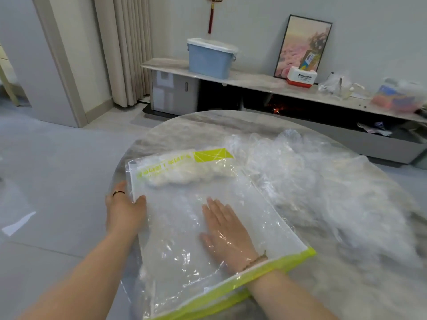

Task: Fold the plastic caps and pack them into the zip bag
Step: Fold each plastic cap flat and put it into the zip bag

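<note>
left hand [124,210] pinches the zip bag [175,215] edge steady so the flat right hand [227,229] inside can shove the plastic caps [184,174] deeper, I guess

Home living room. Low marble-topped console [254,80] along wall, framed picture [302,45] leaning on it, red tasselled ornament [210,18] hanging above. Full-length pleated curtains [124,49], blue lidded storage bin [211,61], round marble table [184,125] in foreground, pale tiled floor [57,158].

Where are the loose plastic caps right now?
The loose caps lie on the right of the round table, beside the zip bag, in the head view.
</note>
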The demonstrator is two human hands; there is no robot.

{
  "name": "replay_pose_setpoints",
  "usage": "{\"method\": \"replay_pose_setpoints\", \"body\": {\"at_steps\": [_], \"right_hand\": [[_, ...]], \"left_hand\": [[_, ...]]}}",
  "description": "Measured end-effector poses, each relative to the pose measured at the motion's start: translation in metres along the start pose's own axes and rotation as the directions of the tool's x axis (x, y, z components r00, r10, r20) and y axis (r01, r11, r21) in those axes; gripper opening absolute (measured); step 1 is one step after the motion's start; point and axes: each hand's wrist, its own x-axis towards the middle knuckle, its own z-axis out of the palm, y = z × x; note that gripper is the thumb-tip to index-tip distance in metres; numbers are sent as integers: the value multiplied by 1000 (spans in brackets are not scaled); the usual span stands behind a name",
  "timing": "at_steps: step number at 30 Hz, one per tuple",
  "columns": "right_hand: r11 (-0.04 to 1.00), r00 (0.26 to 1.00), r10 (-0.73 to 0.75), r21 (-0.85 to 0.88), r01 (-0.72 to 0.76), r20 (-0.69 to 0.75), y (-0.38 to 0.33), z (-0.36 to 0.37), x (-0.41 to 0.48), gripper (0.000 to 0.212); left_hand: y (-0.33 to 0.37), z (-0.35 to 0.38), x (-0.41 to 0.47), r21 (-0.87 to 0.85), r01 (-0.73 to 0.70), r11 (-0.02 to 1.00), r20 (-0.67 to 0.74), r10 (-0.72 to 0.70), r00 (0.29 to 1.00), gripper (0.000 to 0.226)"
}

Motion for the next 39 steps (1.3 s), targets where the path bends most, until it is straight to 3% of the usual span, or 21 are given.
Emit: {"method": "replay_pose_setpoints", "body": {"at_steps": [3, 5, 7, 10, 12, 13, 15, 17, 19, 20, 21, 23, 26, 29, 32, 34, 36, 37, 39], "right_hand": [[1000, 999, -11, 23, 10, 42, 11, 0, -52, 62], [996, 999, -38, 86, 38, 9, 15, -23, -79, 65], [987, 994, -90, 123, 98, -68, 27, -48, -98, 42], [985, 997, -24, 168, 36, -77, 44, -76, -125, 24], [978, 989, 69, 202, -42, -128, 59, -81, -139, 26], [974, 979, 136, 201, -103, -155, 69, -80, -147, 26], [960, 948, 250, 180, -216, -198, 87, -85, -150, 23], [928, 900, 364, 172, -330, -239, 110, -83, -151, 9], [892, 878, 450, 141, -430, -162, 126, -84, -143, 23], [889, 874, 457, 54, -455, -166, 131, -86, -136, 34], [884, 876, 460, -24, -468, -143, 136, -91, -129, 41], [851, 856, 514, -100, -516, -44, 143, -96, -113, 52], [772, 795, 605, -270, -576, 36, 158, -93, -93, 55], [751, 787, 615, -344, -564, 53, 169, -89, -81, 38], [742, 774, 628, -239, -627, -82, 179, -88, -79, 33], [763, 727, 616, 4, -646, -303, 182, -88, -80, 46], [818, 647, 562, 233, -526, -516, 181, -96, -82, 53], [852, 601, 510, 265, -451, -616, 181, -100, -86, 49], [908, 589, 408, 239, -346, -698, 173, -106, -97, 40]], "left_hand": [[6, -2, -12, 176, -198, 964, 22, 197, 980, 57], [15, 2, -31, 244, -385, 890, 164, 354, 921, 59], [25, 10, -60, 253, -577, 777, 370, 473, 799, 64], [35, 21, -104, 174, -765, 621, 608, 544, 579, 104], [25, 30, -125, 226, -904, 364, 688, 597, 413, 108], [20, 34, -137, 257, -927, 273, 737, 565, 371, 101], [7, 41, -143, 316, -935, 159, 732, 586, 347, 90], [-2, 53, -142, 340, -930, 137, 699, 625, 348, 78], [-4, 56, -140, 357, -929, 95, 677, 659, 327, 39], [-3, 56, -138, 371, -923, 103, 706, 615, 352, 43], [-5, 63, -135, 397, -913, 94, 725, 578, 375, 61], [-8, 64, -130, 467, -882, 65, 646, 656, 391, 76], [-8, 66, -114, 484, -874, 33, 677, 619, 398, 64], [-9, 67, -101, 465, -885, 30, 680, 628, 379, 67], [-9, 67, -90, 454, -891, -6, 692, 633, 348, 74], [-10, 67, -87, 438, -899, -23, 723, 604, 337, 75], [-8, 65, -89, 421, -907, -19, 749, 570, 336, 74], [-8, 64, -89, 407, -913, -1, 748, 574, 333, 73], [-3, 59, -95, 388, -919, 65, 734, 581, 351, 68]]}}
